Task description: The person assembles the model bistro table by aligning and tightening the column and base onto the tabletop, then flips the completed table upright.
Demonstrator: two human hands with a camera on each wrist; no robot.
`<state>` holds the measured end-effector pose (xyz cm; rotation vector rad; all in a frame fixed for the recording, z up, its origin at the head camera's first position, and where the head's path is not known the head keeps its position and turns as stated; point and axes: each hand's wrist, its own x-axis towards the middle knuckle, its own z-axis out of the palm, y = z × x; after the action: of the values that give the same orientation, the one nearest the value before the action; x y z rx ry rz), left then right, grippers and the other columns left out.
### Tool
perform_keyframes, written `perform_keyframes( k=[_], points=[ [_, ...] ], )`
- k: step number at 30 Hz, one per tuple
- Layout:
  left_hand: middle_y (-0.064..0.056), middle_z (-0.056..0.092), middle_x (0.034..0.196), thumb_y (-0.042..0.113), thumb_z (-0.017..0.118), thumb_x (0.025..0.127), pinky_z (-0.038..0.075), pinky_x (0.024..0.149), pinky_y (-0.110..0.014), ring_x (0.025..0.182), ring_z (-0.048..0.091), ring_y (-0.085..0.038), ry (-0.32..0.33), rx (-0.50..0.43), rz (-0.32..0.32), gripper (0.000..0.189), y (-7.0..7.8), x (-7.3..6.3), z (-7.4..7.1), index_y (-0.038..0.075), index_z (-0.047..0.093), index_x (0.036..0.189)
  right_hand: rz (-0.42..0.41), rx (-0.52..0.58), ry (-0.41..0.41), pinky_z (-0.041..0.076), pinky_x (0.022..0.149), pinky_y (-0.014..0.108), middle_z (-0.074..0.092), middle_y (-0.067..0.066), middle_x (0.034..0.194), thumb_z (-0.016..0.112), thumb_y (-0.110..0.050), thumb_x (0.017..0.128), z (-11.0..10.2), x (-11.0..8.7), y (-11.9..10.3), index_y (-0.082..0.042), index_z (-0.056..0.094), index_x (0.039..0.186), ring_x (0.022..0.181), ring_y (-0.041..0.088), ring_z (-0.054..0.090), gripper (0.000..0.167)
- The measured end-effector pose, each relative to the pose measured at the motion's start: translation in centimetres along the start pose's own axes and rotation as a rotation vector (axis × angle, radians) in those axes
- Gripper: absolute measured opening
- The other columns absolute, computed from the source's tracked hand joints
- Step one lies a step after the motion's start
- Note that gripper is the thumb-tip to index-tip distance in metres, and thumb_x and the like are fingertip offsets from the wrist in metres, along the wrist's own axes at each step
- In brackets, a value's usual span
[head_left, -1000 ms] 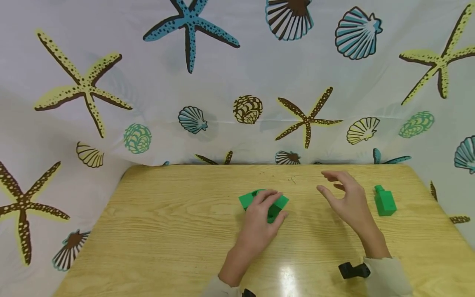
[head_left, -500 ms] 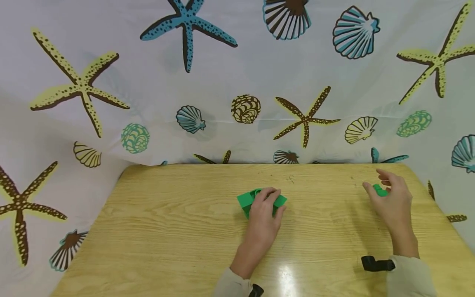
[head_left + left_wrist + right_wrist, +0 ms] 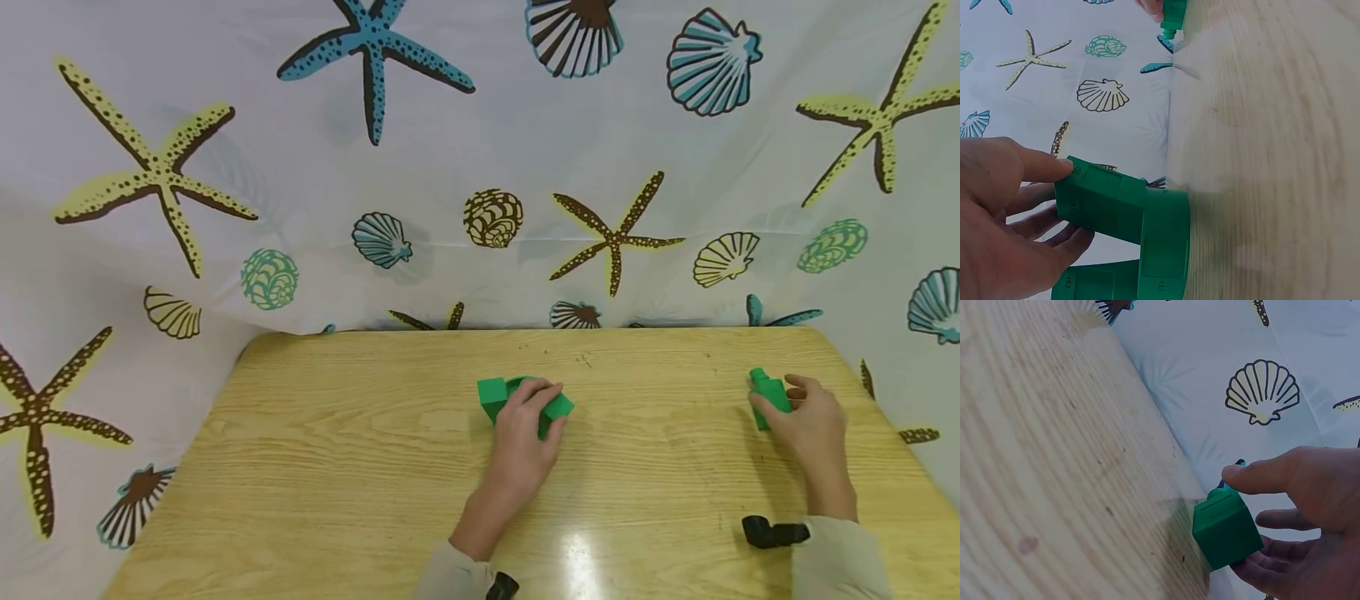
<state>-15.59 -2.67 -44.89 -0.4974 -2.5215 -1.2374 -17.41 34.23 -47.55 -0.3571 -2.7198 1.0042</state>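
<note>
left hand (image 3: 517, 429): we see its grip closed on the green curved piece (image 3: 1163, 240), thumb at the end of one prong, fingers curled beneath that prong.
green curved piece: it sits near the middle of the bench (image 3: 337, 467), well apart from the other green thing.
what the head view gives: two blocky ends, one either side of the fingers, while the hand covers much of the middle.
what the left wrist view adds: a rounded band joining two prongs, a gap between them, and small numbers on the faces.
right hand (image 3: 813, 429): we find its grip clamped on the small green block (image 3: 771, 396), thumb to one side, fingers to the other.
small green block: towards the right end of the bench, its narrow neck pointing to the far edge; we cannot quite tell whether it touches the wood.
what the right wrist view adds: the flat base of the block, with the neck partly behind the thumb.
behind: a patterned cloth (image 3: 442, 271) of starfish and shells, along the far edge.
</note>
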Motion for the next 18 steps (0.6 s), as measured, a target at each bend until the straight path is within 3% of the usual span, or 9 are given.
perform_keyframes(
  k=[4,10,14,18],
  points=[
    [-0.014,0.063,0.13,-0.002,0.073,0.094,0.054,0.103,-0.041,0.124,0.06,-0.033,-0.038,-0.042,0.014,0.036,-0.4,-0.1,-0.5,-0.003,0.068,0.13,0.039,-0.022,-0.005,0.05,0.09,0.064,0.054,0.043,0.125,0.065,-0.03,0.101,0.1,0.0,0.5,0.021,0.046,0.138,0.11,0.054,0.055,0.066],
    [-0.017,0.059,0.134,-0.007,0.068,0.095,0.051,0.106,-0.043,0.129,0.056,-0.035,-0.158,-0.096,0.037,0.038,-1.0,-0.1,-1.7,-0.003,0.066,0.133,0.08,-0.031,0.0,0.054,0.085,0.061,0.058,0.04,0.122,0.064,-0.028,0.101,0.1,0.0,0.6,0.021,0.053,0.132,0.105,0.052,0.058,0.059],
    [-0.018,0.057,0.136,-0.012,0.061,0.097,0.049,0.108,-0.046,0.132,0.053,-0.035,-0.213,-0.107,0.036,0.039,-1.4,-0.2,-2.3,-0.004,0.064,0.135,0.063,0.0,-0.036,0.055,0.085,0.061,0.054,0.04,0.127,0.061,-0.028,0.102,0.0,-0.1,0.1,0.02,0.049,0.135,0.108,0.053,0.056,0.059],
    [-0.019,0.054,0.137,-0.012,0.056,0.099,0.049,0.107,-0.047,0.133,0.052,-0.035,-0.222,-0.099,0.045,0.038,-1.6,-0.4,-2.5,-0.003,0.063,0.136,0.047,0.058,-0.068,0.052,0.088,0.064,0.047,0.043,0.134,0.057,-0.032,0.104,0.0,-0.1,-0.7,0.017,0.04,0.142,0.114,0.056,0.052,0.064]
  ],
)
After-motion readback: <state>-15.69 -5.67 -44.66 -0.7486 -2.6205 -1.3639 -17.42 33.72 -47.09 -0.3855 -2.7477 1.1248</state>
